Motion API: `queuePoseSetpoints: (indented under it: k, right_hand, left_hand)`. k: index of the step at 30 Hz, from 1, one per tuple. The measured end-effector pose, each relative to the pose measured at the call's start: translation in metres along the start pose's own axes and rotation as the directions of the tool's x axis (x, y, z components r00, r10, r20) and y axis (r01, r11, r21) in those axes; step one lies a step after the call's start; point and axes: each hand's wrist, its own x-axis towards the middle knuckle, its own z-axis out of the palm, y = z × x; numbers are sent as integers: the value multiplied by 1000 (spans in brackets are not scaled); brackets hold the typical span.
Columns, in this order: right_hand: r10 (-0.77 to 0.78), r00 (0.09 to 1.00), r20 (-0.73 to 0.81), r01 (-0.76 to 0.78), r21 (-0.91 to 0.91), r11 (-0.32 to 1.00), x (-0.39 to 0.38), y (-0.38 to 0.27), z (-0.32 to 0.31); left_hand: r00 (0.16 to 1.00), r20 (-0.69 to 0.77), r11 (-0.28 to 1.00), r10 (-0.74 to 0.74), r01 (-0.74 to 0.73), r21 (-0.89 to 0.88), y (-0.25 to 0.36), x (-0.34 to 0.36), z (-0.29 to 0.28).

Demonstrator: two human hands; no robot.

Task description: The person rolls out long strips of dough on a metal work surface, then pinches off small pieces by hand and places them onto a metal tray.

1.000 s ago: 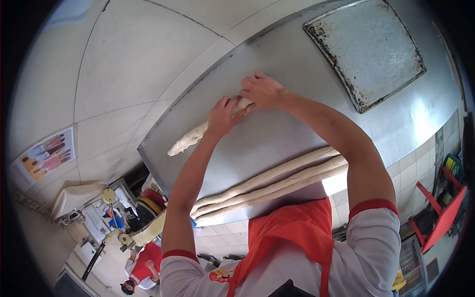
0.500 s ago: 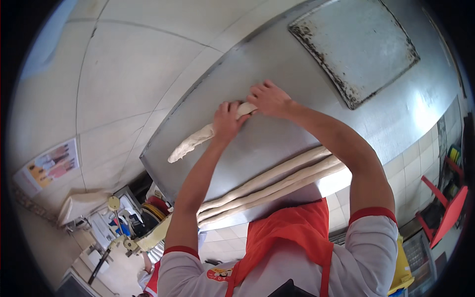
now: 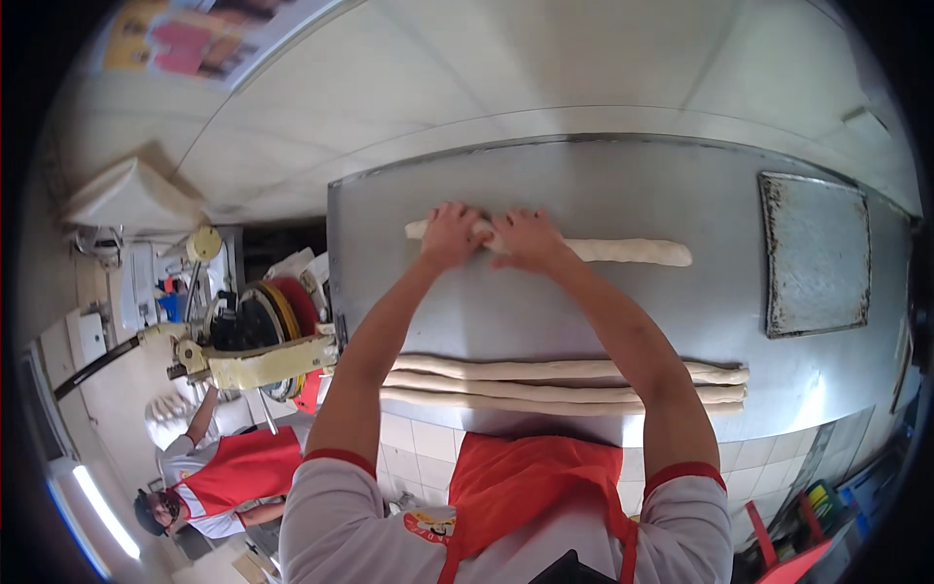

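standing at eight o'clock, a co-worker in a dark cap and a red apron is holding one arm up beside a cream-painted machine. to the right of that, a bare stainless-steel worktable is stretching across toward three o'clock. near its middle, close to twelve o'clock, the left hand is clamping on a short dough rope, its fingers curling over the top; one end of the dough is poking out at the hand's nine o'clock. at six o'clock from there, nearer the person, three long dough ropes are lying side by side on the steel, partly hidden by the forearms. just beside the left hand, at about one o'clock, the right hand is gripping the same short dough rope, fingers bent over it, while the longer stretch is running out toward three o'clock and resting on the table. well apart, at three o'clock, a worn baking tray with dark-stained edges is lying flat on the worktable.
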Motion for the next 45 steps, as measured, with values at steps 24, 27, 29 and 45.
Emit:
queuePoseSetpoints:
  k: [24, 27, 29, 45]
  right_hand:
    - [340, 875, -345, -443, -283, 851, 114, -150, 85]
    - [336, 816, -471, -481, -229, 846, 142, -144, 77]
    - [275, 851, -448, -416, -254, 873, 130, -148, 93]
    - [403, 849, -341, -469, -138, 872, 115, -192, 62]
  left_hand:
    - [728, -336, 792, -598, 472, -386, -124, -95, 39]
    - [751, -450, 875, -482, 383, -297, -158, -69, 31]
    - [777, -540, 946, -324, 251, -207, -172, -74, 32]
    - [740, -443, 851, -506, 511, -118, -149, -97, 48]
